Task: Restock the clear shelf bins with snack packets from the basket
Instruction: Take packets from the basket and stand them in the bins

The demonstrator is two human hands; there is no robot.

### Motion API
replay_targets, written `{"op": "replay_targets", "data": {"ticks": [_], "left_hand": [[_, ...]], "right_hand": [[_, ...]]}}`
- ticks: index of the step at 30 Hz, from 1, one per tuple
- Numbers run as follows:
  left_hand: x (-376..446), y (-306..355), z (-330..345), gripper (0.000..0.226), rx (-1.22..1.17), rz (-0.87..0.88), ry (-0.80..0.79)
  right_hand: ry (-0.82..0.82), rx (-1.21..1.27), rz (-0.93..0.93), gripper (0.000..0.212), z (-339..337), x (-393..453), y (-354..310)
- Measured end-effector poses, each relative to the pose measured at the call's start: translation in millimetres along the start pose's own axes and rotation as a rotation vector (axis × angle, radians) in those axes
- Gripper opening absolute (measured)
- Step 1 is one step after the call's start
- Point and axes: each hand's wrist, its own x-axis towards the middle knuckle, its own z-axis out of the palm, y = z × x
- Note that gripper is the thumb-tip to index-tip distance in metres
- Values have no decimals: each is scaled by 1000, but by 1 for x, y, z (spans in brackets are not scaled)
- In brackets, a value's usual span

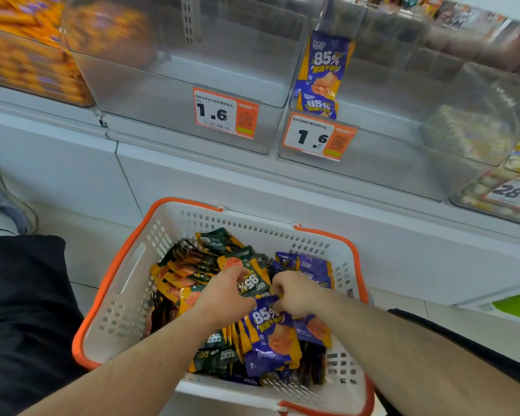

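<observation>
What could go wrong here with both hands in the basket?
1. The green packets and purple packets lie mixed in the basket; a wrong colour could reach the bin already holding purple.
2. The right hand pinches one purple packet by its top edge; that grip may slip.

Arms: both forearms bare, no sleeves in view
Left hand [222, 292]: bare, no glove
Right hand [294, 292]: bare, no glove
Legs: dark trousers [21, 310]
Footwear: grey shoe [3, 202]

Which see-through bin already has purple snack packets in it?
The clear bin on the right, behind the right-hand 1.6 tag. Two purple packets stand inside; the middle bin looks empty.
</observation>
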Motion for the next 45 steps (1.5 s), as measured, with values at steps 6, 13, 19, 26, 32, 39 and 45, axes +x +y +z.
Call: {"op": "replay_targets", "data": {"ticks": [6,13,19,26,32,39,45], "left_hand": [[-5,21,-8,78,-241,-8,-90],[-15,68,-34,24,-796,36,-126],[-17,116,-53,32,-1090,159,-121],[0,193,-102,27,-706,435,176],[65,252,-163,6,-220,626,707],[132,252,-174,38,9,259,384],[126,255,-172,39,17,247,398]], "right_hand": [[23,370,-20,14,-64,-31,-2],[65,856,-128,17,-122,-69,-3],[97,927,-126,38,-148,-85,-5],[231,1282,-201,29,-216,-119,-14],[503,1256,-19,43,-291,-102,14],[457,1096,354,23,-318,-6,30],[359,957,401,5,-308,36,19]]}}
